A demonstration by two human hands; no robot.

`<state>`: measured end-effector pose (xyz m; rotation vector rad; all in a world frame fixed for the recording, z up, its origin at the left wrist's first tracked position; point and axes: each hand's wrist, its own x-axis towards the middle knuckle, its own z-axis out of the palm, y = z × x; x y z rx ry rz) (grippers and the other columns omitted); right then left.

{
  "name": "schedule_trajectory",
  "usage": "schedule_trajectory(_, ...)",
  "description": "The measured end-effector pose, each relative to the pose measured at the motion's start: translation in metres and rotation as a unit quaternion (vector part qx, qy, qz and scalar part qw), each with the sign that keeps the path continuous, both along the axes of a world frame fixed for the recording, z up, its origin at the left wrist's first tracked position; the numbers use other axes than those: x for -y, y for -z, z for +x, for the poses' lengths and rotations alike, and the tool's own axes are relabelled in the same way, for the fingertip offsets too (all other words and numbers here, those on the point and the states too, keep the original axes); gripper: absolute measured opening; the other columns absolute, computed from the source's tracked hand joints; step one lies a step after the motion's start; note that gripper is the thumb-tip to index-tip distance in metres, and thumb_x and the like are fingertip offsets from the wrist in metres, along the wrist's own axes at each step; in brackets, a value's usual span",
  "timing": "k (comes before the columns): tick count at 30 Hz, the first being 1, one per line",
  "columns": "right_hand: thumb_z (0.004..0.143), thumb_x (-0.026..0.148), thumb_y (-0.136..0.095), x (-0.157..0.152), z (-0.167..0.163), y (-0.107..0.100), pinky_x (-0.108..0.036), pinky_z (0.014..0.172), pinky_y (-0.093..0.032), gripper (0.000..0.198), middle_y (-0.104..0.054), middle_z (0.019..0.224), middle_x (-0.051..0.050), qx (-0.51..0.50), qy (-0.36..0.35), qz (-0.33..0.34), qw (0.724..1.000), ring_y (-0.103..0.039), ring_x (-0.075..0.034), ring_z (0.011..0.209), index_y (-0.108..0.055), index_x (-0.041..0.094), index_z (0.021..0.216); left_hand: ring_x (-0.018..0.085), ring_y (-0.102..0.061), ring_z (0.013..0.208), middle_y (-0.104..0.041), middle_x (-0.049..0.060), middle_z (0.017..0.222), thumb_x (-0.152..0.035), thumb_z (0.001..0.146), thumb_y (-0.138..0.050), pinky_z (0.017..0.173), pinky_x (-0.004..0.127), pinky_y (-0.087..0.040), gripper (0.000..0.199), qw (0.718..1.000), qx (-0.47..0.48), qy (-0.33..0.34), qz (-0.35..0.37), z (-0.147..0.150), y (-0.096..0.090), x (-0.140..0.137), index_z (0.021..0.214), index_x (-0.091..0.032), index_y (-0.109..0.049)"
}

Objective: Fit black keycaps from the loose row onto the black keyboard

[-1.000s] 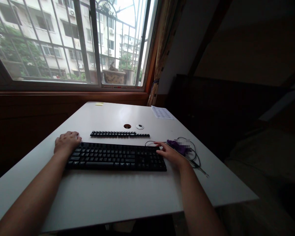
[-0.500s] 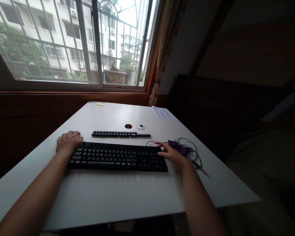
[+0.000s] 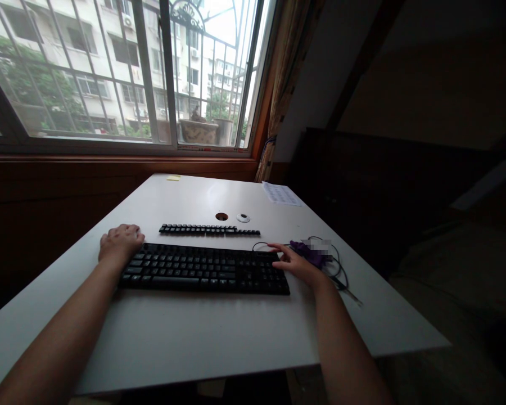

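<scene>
A black keyboard [image 3: 202, 271] lies across the white table, its far strip without keycaps. My left hand [image 3: 121, 244] rests at its far left corner, fingers curled in and their tips hidden. Against the far right part of the keyboard is my right hand [image 3: 295, 265]. Its index finger stretches past the far edge and its thumb lies apart over the keys. Behind the keyboard, a row of black keycaps [image 3: 208, 229] lines up on the tabletop.
Right of my right hand sit a purple cloth bag [image 3: 316, 256] and a coiled black cable [image 3: 341, 278]. Farther back are a round cable hole [image 3: 221, 216], a white ring cover [image 3: 243, 217], a printed sheet [image 3: 282, 194] and a yellow note [image 3: 174, 178]. A barred window [image 3: 130, 73] faces me.
The whole view has shifted very slightly. Both hands keep their places at the keyboard, and the row of keycaps is unchanged.
</scene>
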<state>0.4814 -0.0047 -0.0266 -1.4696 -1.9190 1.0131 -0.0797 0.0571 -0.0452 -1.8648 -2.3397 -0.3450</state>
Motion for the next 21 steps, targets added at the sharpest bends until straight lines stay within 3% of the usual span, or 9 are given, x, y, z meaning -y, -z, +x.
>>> schedule_trajectory(5,0.092,0.044,-0.069,0.0004,-0.0001,0.0001,-0.036,0.088,-0.052,0.06,-0.067,0.136,-0.007,-0.009,0.012,0.004,1.0,-0.062,-0.021,0.092,-0.059,0.029,0.149,0.041,-0.059,0.124,-0.062,0.021,0.143,-0.044,0.101,-0.032,0.101,0.051,-0.045,0.054,1.0,-0.011,-0.009,-0.009,0.0019,-0.0014,0.0003,0.133,-0.017,-0.065)
schedule_trajectory(9,0.085,0.044,-0.078,-0.0017,0.0029,0.0035,-0.037,0.085,-0.053,0.071,-0.066,0.138,-0.006,-0.002,0.001,-0.001,1.0,-0.062,-0.02,0.088,-0.057,0.032,0.151,0.041,-0.058,0.123,-0.061,0.021,0.142,-0.044,0.101,-0.031,0.1,0.051,-0.045,0.053,1.0,-0.014,-0.008,-0.011,0.0015,-0.0007,-0.0003,0.133,-0.017,-0.065)
schedule_trajectory(14,0.093,0.043,-0.068,-0.0046,0.0047,0.0072,-0.041,0.098,-0.052,0.055,-0.068,0.137,-0.007,-0.024,0.01,0.004,1.0,-0.065,-0.025,0.107,-0.061,0.032,0.147,0.04,-0.059,0.123,-0.062,0.02,0.142,-0.044,0.101,-0.033,0.1,0.05,-0.046,0.052,1.0,-0.016,-0.009,-0.009,0.0014,-0.0002,-0.0008,0.132,-0.018,-0.065)
schedule_trajectory(21,0.091,0.041,-0.07,-0.004,0.0036,0.0061,-0.038,0.088,-0.054,0.058,-0.068,0.137,-0.006,-0.009,0.008,0.008,1.0,-0.065,-0.021,0.091,-0.06,0.032,0.148,0.038,-0.059,0.123,-0.062,0.019,0.143,-0.042,0.101,-0.035,0.101,0.049,-0.045,0.051,1.0,-0.014,-0.012,-0.003,0.0016,0.0004,-0.0008,0.133,-0.019,-0.065)
